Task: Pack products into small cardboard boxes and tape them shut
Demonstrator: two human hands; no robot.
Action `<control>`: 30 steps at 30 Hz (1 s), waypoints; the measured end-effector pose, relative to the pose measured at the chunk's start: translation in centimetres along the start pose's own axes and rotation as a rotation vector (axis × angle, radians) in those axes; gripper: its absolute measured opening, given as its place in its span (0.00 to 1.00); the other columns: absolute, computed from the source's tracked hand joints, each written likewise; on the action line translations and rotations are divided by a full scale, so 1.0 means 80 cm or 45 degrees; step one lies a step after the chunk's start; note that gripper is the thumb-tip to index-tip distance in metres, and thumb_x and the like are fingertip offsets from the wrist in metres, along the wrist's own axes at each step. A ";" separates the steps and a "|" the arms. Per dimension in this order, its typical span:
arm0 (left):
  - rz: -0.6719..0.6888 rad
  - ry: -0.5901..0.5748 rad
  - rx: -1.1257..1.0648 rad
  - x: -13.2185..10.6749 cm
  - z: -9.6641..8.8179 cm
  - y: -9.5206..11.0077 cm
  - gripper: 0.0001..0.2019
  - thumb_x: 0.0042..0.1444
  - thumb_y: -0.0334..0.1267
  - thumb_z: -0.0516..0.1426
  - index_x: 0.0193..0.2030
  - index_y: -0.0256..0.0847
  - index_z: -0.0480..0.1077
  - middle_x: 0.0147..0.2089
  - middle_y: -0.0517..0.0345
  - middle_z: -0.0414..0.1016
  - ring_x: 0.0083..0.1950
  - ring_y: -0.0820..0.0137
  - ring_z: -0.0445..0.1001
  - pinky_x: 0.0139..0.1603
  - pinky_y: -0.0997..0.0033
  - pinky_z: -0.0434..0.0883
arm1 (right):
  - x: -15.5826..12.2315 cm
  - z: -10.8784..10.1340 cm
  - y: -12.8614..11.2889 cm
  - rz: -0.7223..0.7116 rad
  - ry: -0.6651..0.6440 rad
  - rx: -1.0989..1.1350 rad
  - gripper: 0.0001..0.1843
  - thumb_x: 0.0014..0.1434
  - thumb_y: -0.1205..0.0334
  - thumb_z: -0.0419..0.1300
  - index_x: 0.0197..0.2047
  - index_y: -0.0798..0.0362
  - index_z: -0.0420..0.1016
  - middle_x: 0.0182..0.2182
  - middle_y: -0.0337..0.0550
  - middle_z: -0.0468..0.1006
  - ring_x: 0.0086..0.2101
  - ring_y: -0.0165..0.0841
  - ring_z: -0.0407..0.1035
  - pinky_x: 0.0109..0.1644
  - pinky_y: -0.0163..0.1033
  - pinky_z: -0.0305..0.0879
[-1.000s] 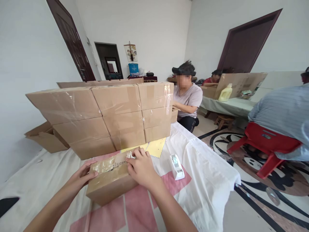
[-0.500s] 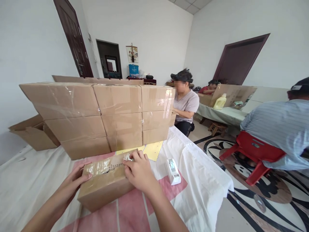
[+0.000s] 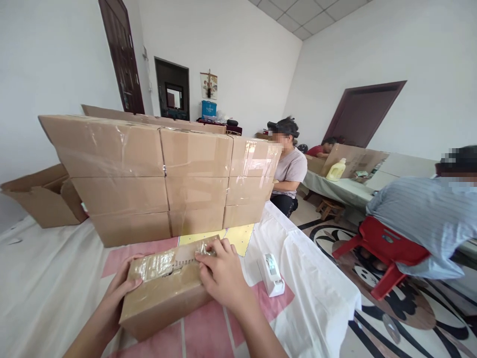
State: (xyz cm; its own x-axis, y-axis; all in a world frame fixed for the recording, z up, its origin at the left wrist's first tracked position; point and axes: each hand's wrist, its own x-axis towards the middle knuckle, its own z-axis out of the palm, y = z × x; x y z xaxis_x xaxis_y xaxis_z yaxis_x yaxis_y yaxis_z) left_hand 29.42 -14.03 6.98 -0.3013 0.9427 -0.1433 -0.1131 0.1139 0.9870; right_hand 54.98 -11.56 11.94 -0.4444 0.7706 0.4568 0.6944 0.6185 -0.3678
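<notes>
A small cardboard box (image 3: 160, 301) lies in front of me on the cloth-covered table (image 3: 48, 288), its top strapped with crinkled clear tape (image 3: 156, 263). My left hand (image 3: 119, 293) clasps the box's left end with the thumb on top. At the right end of the tape my right hand (image 3: 221, 276) rests on the box top, fingers pinched on the tape's loose end. A white tape dispenser (image 3: 272, 274) lies on the cloth just right of my right hand.
A wall of stacked, taped cardboard boxes (image 3: 160, 179) stands right behind the small box. An open carton (image 3: 40, 196) lies at the far left. Other people sit at the right: one by the stack (image 3: 288, 169), one on a red stool (image 3: 387, 253). The table edge drops off right.
The view has tilted up and shifted slightly. My left hand has slid further round the box's left end. My right hand stays pinched on the tape end.
</notes>
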 end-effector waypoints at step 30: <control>-0.113 -0.051 -0.228 -0.023 0.003 -0.009 0.36 0.41 0.52 0.67 0.59 0.51 0.66 0.50 0.58 0.81 0.49 0.53 0.79 0.38 0.67 0.74 | 0.001 0.006 0.009 -0.073 0.063 0.056 0.18 0.66 0.65 0.57 0.54 0.42 0.80 0.47 0.45 0.72 0.48 0.41 0.62 0.52 0.50 0.65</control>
State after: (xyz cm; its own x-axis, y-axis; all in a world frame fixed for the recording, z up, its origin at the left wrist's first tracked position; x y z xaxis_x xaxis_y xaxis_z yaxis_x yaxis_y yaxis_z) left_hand 30.26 -15.79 6.52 -0.2451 0.9437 -0.2223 -0.3048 0.1427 0.9417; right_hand 55.20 -11.01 11.31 -0.4534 0.7257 0.5174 0.6425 0.6685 -0.3747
